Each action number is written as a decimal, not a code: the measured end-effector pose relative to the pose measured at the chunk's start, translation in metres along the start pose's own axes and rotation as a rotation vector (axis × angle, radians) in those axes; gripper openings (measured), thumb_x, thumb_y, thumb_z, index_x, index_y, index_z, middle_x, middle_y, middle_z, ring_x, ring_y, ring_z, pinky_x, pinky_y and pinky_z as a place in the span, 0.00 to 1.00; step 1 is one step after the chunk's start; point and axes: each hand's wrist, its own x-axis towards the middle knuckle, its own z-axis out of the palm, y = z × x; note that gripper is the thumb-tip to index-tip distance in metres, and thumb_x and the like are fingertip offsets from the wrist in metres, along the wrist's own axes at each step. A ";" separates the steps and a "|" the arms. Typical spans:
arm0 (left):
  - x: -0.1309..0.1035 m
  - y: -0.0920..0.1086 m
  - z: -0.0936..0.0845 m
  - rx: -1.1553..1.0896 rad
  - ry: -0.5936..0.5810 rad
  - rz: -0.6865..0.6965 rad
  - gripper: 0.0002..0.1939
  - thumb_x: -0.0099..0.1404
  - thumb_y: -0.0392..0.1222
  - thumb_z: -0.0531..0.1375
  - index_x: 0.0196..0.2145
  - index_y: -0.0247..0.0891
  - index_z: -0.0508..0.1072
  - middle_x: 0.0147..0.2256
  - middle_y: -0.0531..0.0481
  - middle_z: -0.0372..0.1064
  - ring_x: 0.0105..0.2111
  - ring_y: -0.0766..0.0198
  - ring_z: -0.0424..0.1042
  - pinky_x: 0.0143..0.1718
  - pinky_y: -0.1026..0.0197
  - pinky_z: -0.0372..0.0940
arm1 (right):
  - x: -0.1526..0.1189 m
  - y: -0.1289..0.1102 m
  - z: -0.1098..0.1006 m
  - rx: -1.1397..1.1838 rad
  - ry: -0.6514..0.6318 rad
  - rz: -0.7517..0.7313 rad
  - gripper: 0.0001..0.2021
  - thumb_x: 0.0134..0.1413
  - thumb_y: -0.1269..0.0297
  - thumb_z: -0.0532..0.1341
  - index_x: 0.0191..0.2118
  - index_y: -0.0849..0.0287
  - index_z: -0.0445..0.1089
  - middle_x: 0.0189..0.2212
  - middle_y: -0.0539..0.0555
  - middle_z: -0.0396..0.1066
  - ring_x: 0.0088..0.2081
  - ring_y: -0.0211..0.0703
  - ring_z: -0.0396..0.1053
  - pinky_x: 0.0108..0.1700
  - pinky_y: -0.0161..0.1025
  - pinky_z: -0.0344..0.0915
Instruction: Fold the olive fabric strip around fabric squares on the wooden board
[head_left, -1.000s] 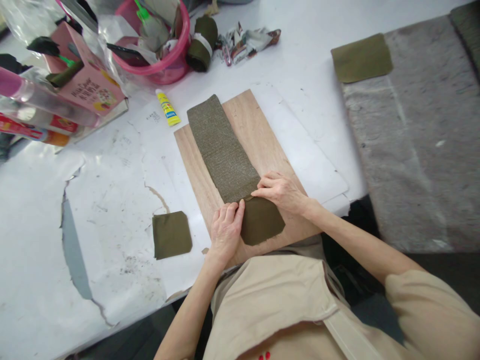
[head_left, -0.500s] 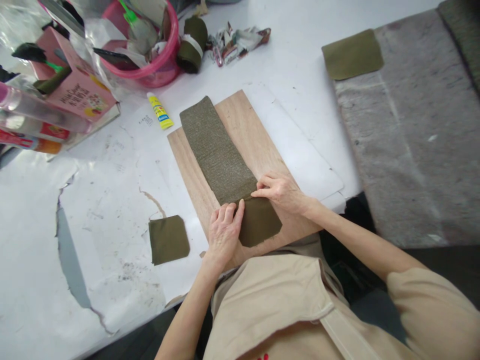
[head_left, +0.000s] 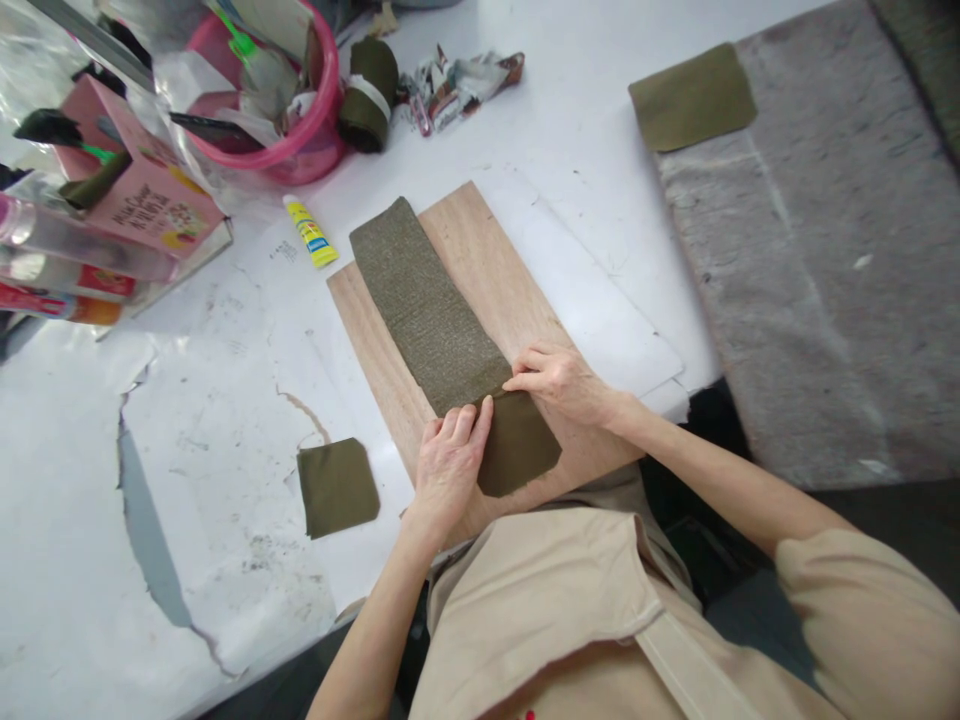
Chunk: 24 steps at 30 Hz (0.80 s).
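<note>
The person's left hand (head_left: 452,450) rests low over the wooden board (head_left: 499,265), back upward, fingers side by side, its wrist by the board's near left corner. The right hand (head_left: 559,382) is bent inward, fingers curled, fingertips near the left's, its wrist at the board's right edge. Both forearms are bare.

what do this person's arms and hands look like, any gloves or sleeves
The left hand and right hand are bare, with no gloves showing. Both forearms are uncovered, with no watch or bracelet visible. The right sleeve is short, loose and beige; the left one is not in view.
</note>
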 end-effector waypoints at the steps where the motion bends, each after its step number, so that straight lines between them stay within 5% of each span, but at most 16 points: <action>1: 0.001 0.000 0.000 -0.006 0.003 -0.001 0.28 0.69 0.31 0.50 0.65 0.35 0.55 0.49 0.39 0.66 0.49 0.53 0.66 0.45 0.52 0.63 | -0.001 0.001 0.000 0.006 0.000 0.010 0.13 0.66 0.69 0.54 0.43 0.55 0.76 0.37 0.54 0.71 0.42 0.43 0.64 0.43 0.39 0.64; 24: 0.027 0.005 -0.017 -0.027 -0.061 0.005 0.31 0.67 0.28 0.49 0.65 0.45 0.54 0.42 0.45 0.63 0.40 0.58 0.64 0.39 0.57 0.62 | -0.011 -0.003 -0.013 -0.130 -0.034 -0.001 0.12 0.65 0.71 0.54 0.43 0.56 0.75 0.38 0.55 0.70 0.43 0.43 0.63 0.44 0.39 0.65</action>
